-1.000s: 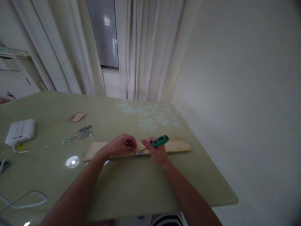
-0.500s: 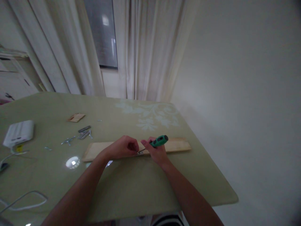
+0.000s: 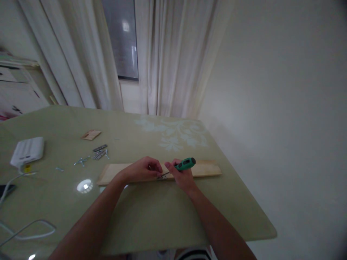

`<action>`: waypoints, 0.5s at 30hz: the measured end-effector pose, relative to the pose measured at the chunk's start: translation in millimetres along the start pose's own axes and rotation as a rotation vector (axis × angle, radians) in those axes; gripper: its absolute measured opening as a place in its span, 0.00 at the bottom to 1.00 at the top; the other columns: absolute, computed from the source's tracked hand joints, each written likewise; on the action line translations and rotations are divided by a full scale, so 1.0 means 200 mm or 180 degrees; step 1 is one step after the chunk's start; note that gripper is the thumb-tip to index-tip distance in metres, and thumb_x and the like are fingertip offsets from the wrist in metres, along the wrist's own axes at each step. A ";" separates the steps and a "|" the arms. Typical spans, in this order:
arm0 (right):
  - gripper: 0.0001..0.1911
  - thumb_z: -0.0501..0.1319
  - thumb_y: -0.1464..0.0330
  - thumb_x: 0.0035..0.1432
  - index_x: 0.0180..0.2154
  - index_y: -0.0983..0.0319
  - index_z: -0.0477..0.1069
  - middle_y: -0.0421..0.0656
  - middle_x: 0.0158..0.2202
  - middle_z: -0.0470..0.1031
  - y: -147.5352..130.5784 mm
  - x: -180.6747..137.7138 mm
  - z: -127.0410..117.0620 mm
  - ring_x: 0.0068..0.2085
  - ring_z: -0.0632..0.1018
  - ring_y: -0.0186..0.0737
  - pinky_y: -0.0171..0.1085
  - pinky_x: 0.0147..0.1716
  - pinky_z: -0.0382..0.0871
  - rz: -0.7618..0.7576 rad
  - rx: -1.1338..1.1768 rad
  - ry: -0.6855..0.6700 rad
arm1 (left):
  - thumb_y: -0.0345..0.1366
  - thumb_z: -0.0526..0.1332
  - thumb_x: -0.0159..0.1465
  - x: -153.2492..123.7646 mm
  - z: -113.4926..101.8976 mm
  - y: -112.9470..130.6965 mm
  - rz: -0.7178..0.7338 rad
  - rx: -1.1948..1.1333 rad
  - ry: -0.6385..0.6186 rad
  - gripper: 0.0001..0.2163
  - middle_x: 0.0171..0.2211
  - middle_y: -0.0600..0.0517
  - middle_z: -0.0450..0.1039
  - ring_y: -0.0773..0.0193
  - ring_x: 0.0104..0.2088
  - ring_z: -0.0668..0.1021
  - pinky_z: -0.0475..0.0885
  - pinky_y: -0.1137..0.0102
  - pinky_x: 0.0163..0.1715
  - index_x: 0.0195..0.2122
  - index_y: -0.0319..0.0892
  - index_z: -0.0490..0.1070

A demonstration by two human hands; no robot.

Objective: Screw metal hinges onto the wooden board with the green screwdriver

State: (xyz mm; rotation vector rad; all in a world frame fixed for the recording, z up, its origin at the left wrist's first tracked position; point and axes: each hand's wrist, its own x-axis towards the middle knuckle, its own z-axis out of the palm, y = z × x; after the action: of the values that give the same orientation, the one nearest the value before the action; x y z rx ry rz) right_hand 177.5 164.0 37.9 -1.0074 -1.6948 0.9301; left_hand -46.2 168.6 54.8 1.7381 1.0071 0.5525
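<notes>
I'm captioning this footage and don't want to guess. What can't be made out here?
Head view only:
Screwdriver: tip too small to make out at the metal piece.
Left hand: anything it pinches is too small to see.
Board: partly hidden by that hand and the right hand.
Dark object: cut off by the picture's left edge.

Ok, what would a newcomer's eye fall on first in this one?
Probably the green-handled screwdriver in the right hand, slanting down toward a small metal plate at the near edge of the wooden board, the left hand close beside it. Next, perhaps, the loose screws and metal strips farther left on the green tabletop.
</notes>
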 end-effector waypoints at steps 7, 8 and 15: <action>0.20 0.70 0.56 0.60 0.47 0.58 0.68 0.36 0.31 0.67 0.02 0.00 0.02 0.31 0.71 0.35 0.35 0.31 0.67 -0.0519 -0.0036 0.0560 | 0.40 0.69 0.60 0.02 0.00 -0.04 0.0165 -0.0252 -0.0019 0.09 0.33 0.50 0.81 0.63 0.34 0.79 0.71 0.71 0.36 0.34 0.39 0.80; 0.28 0.72 0.58 0.58 0.54 0.57 0.64 0.37 0.35 0.69 0.02 0.00 0.02 0.33 0.73 0.36 0.35 0.33 0.69 -0.0638 -0.0018 0.0697 | 0.40 0.70 0.60 0.03 0.00 -0.05 0.0255 -0.0267 -0.0013 0.09 0.35 0.49 0.81 0.62 0.36 0.79 0.72 0.70 0.38 0.33 0.39 0.79; 0.47 0.73 0.60 0.56 0.67 0.52 0.48 0.41 0.44 0.70 0.00 -0.03 0.07 0.28 0.69 0.32 0.34 0.25 0.66 -0.1269 0.0038 0.1105 | 0.41 0.71 0.61 0.05 0.00 -0.07 0.0471 -0.0250 -0.0038 0.09 0.41 0.48 0.80 0.61 0.41 0.80 0.74 0.68 0.44 0.34 0.40 0.79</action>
State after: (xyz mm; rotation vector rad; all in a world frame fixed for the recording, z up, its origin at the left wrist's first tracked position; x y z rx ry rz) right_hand 165.6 157.3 31.2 -0.7336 -1.5146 0.4738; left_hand -46.4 178.8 41.2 1.7527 0.8416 0.6661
